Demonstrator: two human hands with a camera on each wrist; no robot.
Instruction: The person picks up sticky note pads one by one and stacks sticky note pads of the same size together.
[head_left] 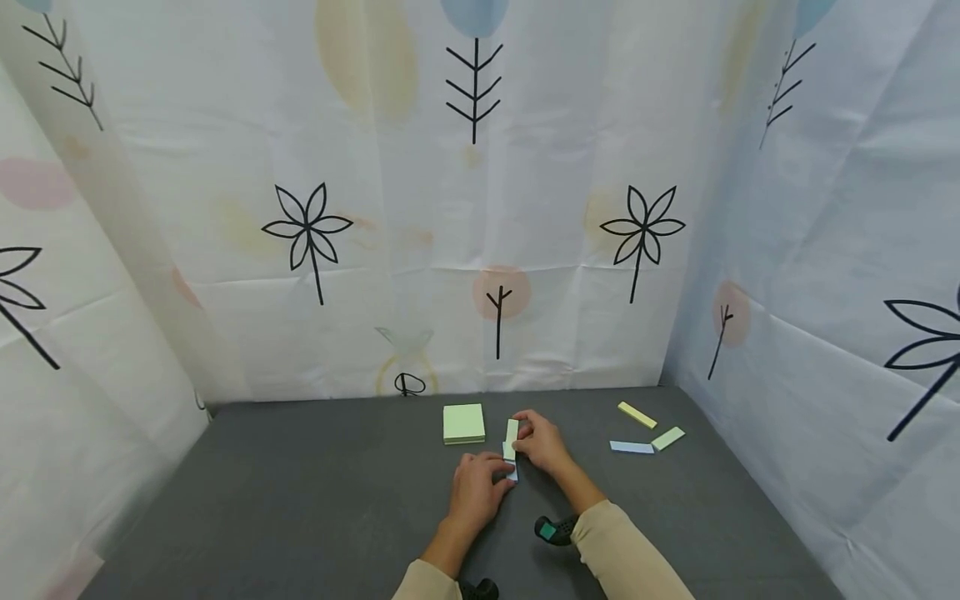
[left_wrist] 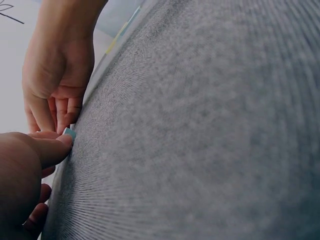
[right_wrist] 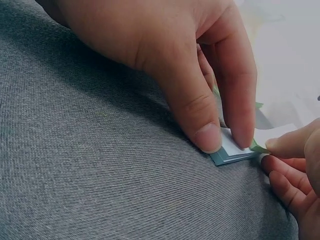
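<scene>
2 hands [head_left: 480, 487] [head_left: 542, 443], fingers clamped on blue sticky-note pad [right_wrist: 232, 152], mostly hidden beneath right thumb [right_wrist: 200, 115].

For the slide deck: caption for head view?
Both hands pinch a narrow sticky-note pad on grey cloth.

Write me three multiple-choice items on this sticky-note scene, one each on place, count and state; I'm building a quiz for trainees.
1. Where does the square green pad lie?
A. just left of the hands
B. at the right wall
C. on a sleeve

2. How many loose strips lie at the right?
A. one
B. three
C. five

3. What are the left hand and right hand doing?
A. resting apart
B. both touching the small blue pad
C. lifting the green pad

Key: A, it sits on the grey mat beside them; B, yellow, blue, green; B, fingers of both meet on it.
</scene>
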